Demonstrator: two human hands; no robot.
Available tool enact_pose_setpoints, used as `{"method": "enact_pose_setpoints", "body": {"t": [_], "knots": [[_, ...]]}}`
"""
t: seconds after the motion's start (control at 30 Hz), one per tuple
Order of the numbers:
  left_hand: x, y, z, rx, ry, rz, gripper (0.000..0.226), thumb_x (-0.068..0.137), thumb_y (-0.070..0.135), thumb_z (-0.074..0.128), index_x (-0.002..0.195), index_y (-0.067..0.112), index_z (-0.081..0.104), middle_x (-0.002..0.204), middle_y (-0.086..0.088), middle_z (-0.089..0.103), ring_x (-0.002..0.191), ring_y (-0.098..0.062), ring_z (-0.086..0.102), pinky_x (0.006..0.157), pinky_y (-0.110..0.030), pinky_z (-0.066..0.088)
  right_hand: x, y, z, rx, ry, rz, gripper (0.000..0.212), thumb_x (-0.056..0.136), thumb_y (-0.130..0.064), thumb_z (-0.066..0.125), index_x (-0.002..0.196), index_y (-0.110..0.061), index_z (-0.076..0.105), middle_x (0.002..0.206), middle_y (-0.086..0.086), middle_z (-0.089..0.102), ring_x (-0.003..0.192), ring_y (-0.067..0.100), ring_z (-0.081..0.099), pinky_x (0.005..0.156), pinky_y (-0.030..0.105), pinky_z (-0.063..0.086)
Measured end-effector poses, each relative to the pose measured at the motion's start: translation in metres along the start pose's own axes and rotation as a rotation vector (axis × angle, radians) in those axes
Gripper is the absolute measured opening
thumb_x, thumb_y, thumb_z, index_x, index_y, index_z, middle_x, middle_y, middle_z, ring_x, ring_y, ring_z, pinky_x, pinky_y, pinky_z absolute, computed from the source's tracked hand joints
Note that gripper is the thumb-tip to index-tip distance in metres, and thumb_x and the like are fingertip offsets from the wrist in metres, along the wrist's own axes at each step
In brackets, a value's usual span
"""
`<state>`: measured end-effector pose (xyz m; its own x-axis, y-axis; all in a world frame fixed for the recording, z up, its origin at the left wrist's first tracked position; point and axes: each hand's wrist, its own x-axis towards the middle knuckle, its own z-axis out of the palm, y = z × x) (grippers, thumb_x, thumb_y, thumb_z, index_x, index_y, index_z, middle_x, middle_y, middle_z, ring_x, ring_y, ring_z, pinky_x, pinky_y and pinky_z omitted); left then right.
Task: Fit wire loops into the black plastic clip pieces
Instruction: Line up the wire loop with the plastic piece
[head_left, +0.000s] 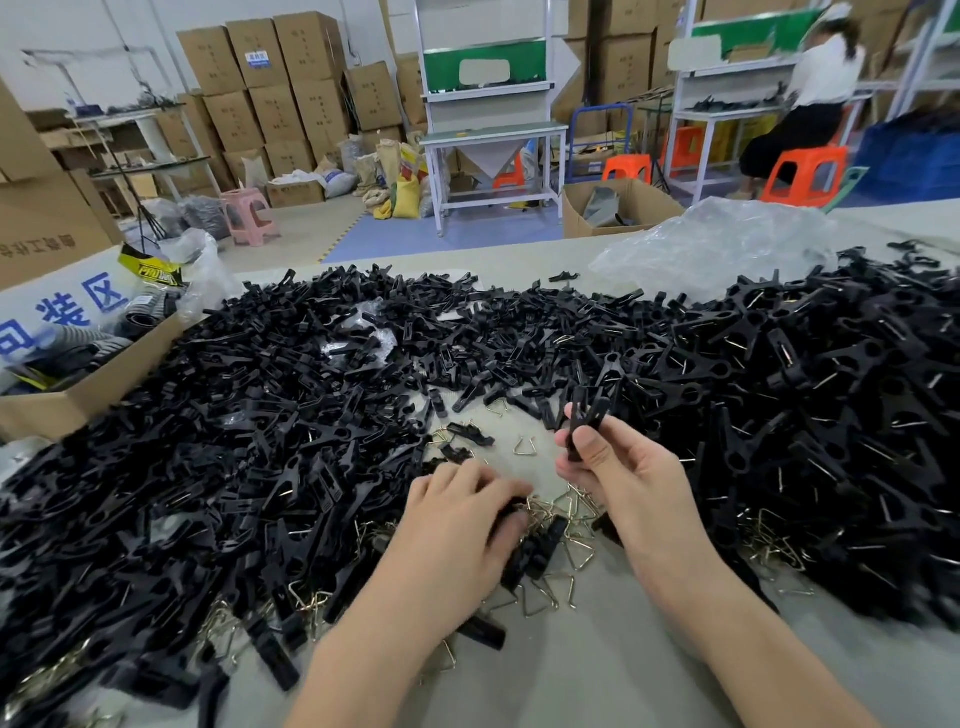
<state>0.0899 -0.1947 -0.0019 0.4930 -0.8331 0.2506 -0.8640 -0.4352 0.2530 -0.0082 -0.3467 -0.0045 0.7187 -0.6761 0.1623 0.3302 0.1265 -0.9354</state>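
Observation:
My right hand (618, 467) pinches a pair of black plastic clip pieces (589, 413) between thumb and fingers, raised a little above the table. My left hand (462, 525) lies palm down on the table with its fingers curled over a black clip piece (511, 512) at the edge of a heap of brass-coloured wire loops (563, 512). More loose wire loops (540, 597) lie in front of that hand. A wide pile of black clip pieces (249, 447) covers the table to the left, and another pile (831, 405), many with wire showing, lies to the right.
An open cardboard box (88, 384) with packaged goods stands at the table's left edge. A crumpled clear plastic bag (727, 244) lies at the back right. Beyond the table are stacked cartons, workbenches, orange stools and a seated person (815, 98).

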Motion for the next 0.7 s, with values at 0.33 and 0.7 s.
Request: {"method": "enact_pose_setpoints", "body": {"t": [0.33, 0.7], "knots": [[0.001, 0.003, 0.006, -0.024, 0.084, 0.021, 0.019, 0.101, 0.038, 0.055, 0.110, 0.031, 0.070, 0.110, 0.015, 0.052, 0.108, -0.011, 0.047, 0.097, -0.026, 0.033, 0.000, 0.004, -0.003, -0.135, -0.001, 0.018, 0.031, 0.095, -0.016, 0.066, 0.125, -0.020, 0.070, 0.096, -0.014, 0.076, 0.088, -0.001, 0.069, 0.082, 0.012, 0.053], [0.008, 0.015, -0.017, -1.110, 0.239, -0.398, 0.017, 0.090, 0.039, 0.067, 0.087, 0.028, 0.079, 0.074, 0.003, 0.070, 0.073, -0.004, 0.063, 0.072, -0.022, 0.055, -0.011, 0.002, 0.003, -0.618, -0.098, -0.233, 0.045, 0.092, -0.011, 0.071, 0.120, -0.046, 0.066, 0.111, -0.023, 0.062, 0.104, -0.002, 0.062, 0.090, 0.007, 0.041]]}}
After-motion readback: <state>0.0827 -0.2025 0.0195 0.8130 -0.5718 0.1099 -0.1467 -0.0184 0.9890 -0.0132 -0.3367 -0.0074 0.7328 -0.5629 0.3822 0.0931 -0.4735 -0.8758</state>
